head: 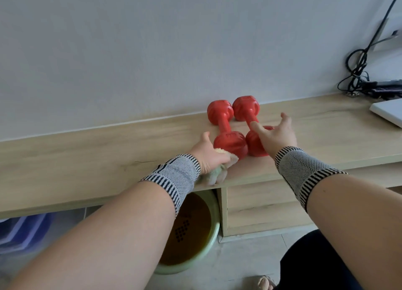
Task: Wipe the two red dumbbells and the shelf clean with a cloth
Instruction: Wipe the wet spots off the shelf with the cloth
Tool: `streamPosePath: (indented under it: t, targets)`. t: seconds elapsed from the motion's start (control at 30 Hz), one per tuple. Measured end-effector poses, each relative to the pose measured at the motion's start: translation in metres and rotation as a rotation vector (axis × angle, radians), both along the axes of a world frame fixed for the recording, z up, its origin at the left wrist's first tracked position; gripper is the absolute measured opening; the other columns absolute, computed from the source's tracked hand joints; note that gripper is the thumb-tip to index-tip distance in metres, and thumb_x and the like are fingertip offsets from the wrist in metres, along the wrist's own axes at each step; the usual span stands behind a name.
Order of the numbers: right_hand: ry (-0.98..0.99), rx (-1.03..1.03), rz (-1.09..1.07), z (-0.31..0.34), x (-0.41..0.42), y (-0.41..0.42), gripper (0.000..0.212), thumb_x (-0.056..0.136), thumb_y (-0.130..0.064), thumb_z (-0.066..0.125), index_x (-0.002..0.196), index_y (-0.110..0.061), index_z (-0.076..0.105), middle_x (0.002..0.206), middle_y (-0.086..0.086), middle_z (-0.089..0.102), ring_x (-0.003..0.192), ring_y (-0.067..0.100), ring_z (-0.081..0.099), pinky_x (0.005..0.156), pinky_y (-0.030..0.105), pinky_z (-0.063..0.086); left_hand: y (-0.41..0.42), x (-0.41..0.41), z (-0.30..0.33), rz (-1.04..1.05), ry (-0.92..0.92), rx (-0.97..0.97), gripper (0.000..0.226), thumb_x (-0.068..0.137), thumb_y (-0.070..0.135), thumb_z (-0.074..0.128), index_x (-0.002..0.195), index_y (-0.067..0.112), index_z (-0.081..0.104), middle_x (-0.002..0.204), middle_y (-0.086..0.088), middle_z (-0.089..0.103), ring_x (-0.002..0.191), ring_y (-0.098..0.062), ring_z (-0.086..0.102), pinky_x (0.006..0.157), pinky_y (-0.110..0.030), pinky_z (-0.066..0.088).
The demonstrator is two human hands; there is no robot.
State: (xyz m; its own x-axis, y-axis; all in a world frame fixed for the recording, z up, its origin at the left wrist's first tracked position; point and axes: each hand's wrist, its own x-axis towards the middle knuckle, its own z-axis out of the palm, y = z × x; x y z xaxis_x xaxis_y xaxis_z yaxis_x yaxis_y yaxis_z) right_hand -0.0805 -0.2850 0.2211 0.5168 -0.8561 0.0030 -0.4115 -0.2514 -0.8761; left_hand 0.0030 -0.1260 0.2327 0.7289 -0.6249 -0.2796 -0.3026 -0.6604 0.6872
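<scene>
Two red dumbbells lie side by side on the light wooden shelf (pixel 87 150), each with one end near the wall. My left hand (pixel 210 153) grips a pale green and yellow cloth (pixel 214 174) at the shelf's front edge, just left of the left dumbbell's (pixel 224 124) near head. My right hand (pixel 275 135) hovers with spread fingers over the near head of the right dumbbell (pixel 245 109), covering part of it. Whether it touches the dumbbell is unclear.
A green basin (pixel 191 261) of dark liquid stands on the floor under the shelf. Drawers (pixel 261 207) sit below the shelf at the right. A white flat device (pixel 389 111) and tangled black cables (pixel 359 72) occupy the shelf's far right. Blue plastic items (pixel 24 231) lie below left.
</scene>
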Motion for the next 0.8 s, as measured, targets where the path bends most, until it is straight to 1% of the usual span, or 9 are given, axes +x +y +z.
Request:
streamPosePath:
  t: [0.1, 0.17, 0.23, 0.33, 0.43, 0.5, 0.57, 0.7, 0.8]
  targets:
    - [0.012, -0.02, 0.017, -0.003, 0.0, 0.0, 0.09, 0.078, -0.045, 0.068, 0.147, -0.017, 0.018, 0.134, 0.013, 0.05, 0.119, 0.03, 0.051, 0.09, 0.029, 0.04, 0.002, 0.003, -0.008, 0.007, 0.04, 0.012, 0.103, 0.077, 0.027, 0.073, 0.153, 0.013, 0.005, 0.145, -0.01, 0.04, 0.122, -0.023, 0.047, 0.1, -0.028, 0.037]
    - [0.004, -0.019, 0.021, -0.003, 0.002, 0.002, 0.091, 0.077, -0.044, 0.068, 0.148, -0.019, 0.017, 0.133, 0.013, 0.052, 0.118, 0.03, 0.051, 0.088, 0.028, 0.04, 0.003, 0.004, -0.011, 0.015, 0.039, 0.004, 0.097, 0.075, 0.025, 0.074, 0.15, 0.012, 0.013, 0.132, -0.008, 0.049, 0.111, -0.022, 0.052, 0.098, -0.031, 0.041]
    - [0.002, -0.01, 0.03, -0.002, 0.007, 0.007, 0.091, 0.077, -0.044, 0.068, 0.148, -0.021, 0.016, 0.131, 0.013, 0.053, 0.116, 0.03, 0.053, 0.084, 0.027, 0.04, 0.005, 0.005, -0.011, 0.022, 0.031, -0.003, 0.09, 0.075, 0.027, 0.074, 0.145, 0.012, 0.02, 0.121, -0.007, 0.054, 0.107, -0.022, 0.055, 0.097, -0.033, 0.044]
    - [0.001, 0.001, 0.047, 0.0, 0.013, 0.022, 0.092, 0.078, -0.044, 0.068, 0.149, -0.021, 0.014, 0.129, 0.012, 0.054, 0.113, 0.03, 0.054, 0.078, 0.025, 0.038, 0.016, 0.009, -0.01, 0.052, 0.02, -0.011, 0.096, 0.077, 0.032, 0.074, 0.148, 0.009, 0.013, 0.12, -0.007, 0.052, 0.107, -0.022, 0.054, 0.095, -0.031, 0.043]
    - [0.003, -0.005, 0.06, -0.001, 0.022, 0.041, 0.092, 0.078, -0.045, 0.068, 0.149, -0.021, 0.014, 0.128, 0.012, 0.055, 0.112, 0.03, 0.055, 0.078, 0.027, 0.04, 0.032, 0.014, -0.01, 0.096, 0.004, 0.01, 0.102, 0.081, 0.033, 0.07, 0.15, 0.006, 0.0, 0.128, -0.01, 0.05, 0.111, -0.024, 0.052, 0.092, -0.028, 0.039]
    - [-0.004, 0.0, 0.078, -0.001, 0.03, 0.058, 0.092, 0.078, -0.045, 0.068, 0.149, -0.021, 0.013, 0.125, 0.012, 0.056, 0.111, 0.029, 0.056, 0.077, 0.027, 0.04, 0.046, 0.018, -0.009, 0.139, 0.003, 0.023, 0.106, 0.08, 0.037, 0.071, 0.15, 0.005, -0.002, 0.131, -0.013, 0.049, 0.113, -0.025, 0.051, 0.094, -0.029, 0.039]
    - [-0.012, 0.007, 0.109, -0.001, 0.041, 0.081, 0.093, 0.078, -0.045, 0.068, 0.148, -0.02, 0.012, 0.123, 0.012, 0.058, 0.109, 0.03, 0.057, 0.079, 0.028, 0.042, 0.065, 0.026, -0.007, 0.194, 0.0, 0.031, 0.105, 0.079, 0.04, 0.072, 0.149, 0.004, 0.002, 0.127, -0.012, 0.05, 0.107, -0.024, 0.051, 0.093, -0.03, 0.039]
    - [-0.026, 0.026, 0.128, -0.004, 0.058, 0.115, 0.095, 0.077, -0.045, 0.068, 0.148, -0.019, 0.011, 0.12, 0.013, 0.059, 0.106, 0.031, 0.059, 0.084, 0.035, 0.047, 0.093, 0.038, -0.005, 0.272, 0.004, 0.076, 0.089, 0.081, 0.04, 0.07, 0.141, 0.004, 0.014, 0.114, -0.01, 0.052, 0.1, -0.024, 0.053, 0.087, -0.032, 0.041]
    - [-0.036, 0.024, 0.15, -0.006, 0.073, 0.138, 0.096, 0.077, -0.047, 0.068, 0.148, -0.017, 0.01, 0.12, 0.013, 0.059, 0.107, 0.031, 0.058, 0.086, 0.034, 0.046, 0.114, 0.047, -0.002, 0.323, 0.008, 0.103, 0.088, 0.082, 0.04, 0.068, 0.14, 0.004, 0.012, 0.106, -0.008, 0.05, 0.096, -0.024, 0.052, 0.089, -0.034, 0.042]
